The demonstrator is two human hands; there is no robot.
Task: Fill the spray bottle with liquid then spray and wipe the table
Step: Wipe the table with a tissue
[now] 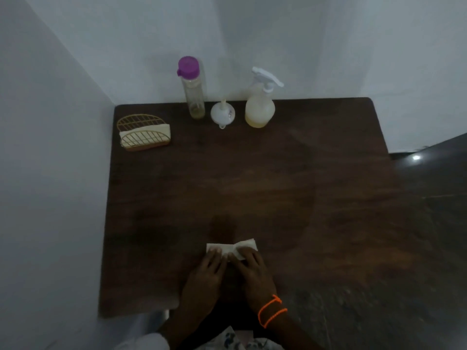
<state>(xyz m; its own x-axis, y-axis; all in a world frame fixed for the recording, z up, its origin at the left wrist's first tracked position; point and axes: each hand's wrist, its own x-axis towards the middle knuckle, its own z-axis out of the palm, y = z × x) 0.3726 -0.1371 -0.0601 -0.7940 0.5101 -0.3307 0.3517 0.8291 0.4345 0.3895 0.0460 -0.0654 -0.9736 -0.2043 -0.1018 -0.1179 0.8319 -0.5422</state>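
Dim white walls are closing in a corner around the dark wooden table (252,173), which is filling most of the view; dark floor is showing at the right with 1 bright glint of light on it.

Both hands are lying side by side on a folded white paper napkin (231,249) near the front edge of the table; the left hand (206,274) is resting with its fingers fairly straight and spread, fingertips pressing on the napkin's left part; the right hand (252,270) is lying likewise, fingers extended onto the napkin's right part; whether any finger is pinching an edge is too dark to tell. An orange thread band (271,311) is looping 2 times around the right wrist.

Forearms are running out of the bottom edge; the near half of the napkin is being covered by the fingers; a pale sleeve and patterned cloth at the bottom are cut off and blurred.

At the far edge, well apart from the hands, the spray bottle (260,102) is standing upright with its white trigger head on, its translucent body showing yellowish liquid low down; just left of it a small white funnel (223,112) is sitting on the table; left again a tall clear bottle (193,89) with a purple cap is standing, nearly drained; toward the left edge a gold wire napkin holder (143,132) is holding pale napkins.
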